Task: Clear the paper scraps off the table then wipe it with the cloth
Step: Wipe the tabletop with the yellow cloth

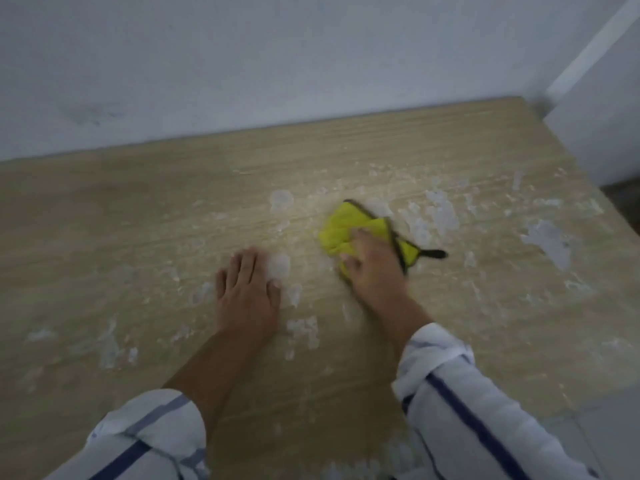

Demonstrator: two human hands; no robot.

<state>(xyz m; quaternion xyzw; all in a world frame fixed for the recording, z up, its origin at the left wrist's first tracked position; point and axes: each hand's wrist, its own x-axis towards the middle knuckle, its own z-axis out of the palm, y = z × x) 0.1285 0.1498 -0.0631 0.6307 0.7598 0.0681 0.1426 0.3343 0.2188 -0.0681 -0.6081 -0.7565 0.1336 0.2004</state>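
A light wooden table (pixel 138 209) carries many white paper scraps and smears, such as a large patch (pixel 549 242) at the right and a small one (pixel 281 199) near the middle. A yellow cloth (pixel 349 226) with a dark edge and a black loop lies bunched at the centre right. My right hand (pixel 372 266) presses down on the cloth with its fingers laid over it. My left hand (pixel 247 285) rests flat on the table, fingers straight, touching a white scrap (pixel 280 266) beside its thumb.
A pale wall (pixel 277 64) runs along the table's far edge. The table's right edge (pixel 609 202) drops off beside a white corner post (pixel 595 46). More scraps lie along the near edge (pixel 363 465) between my striped sleeves.
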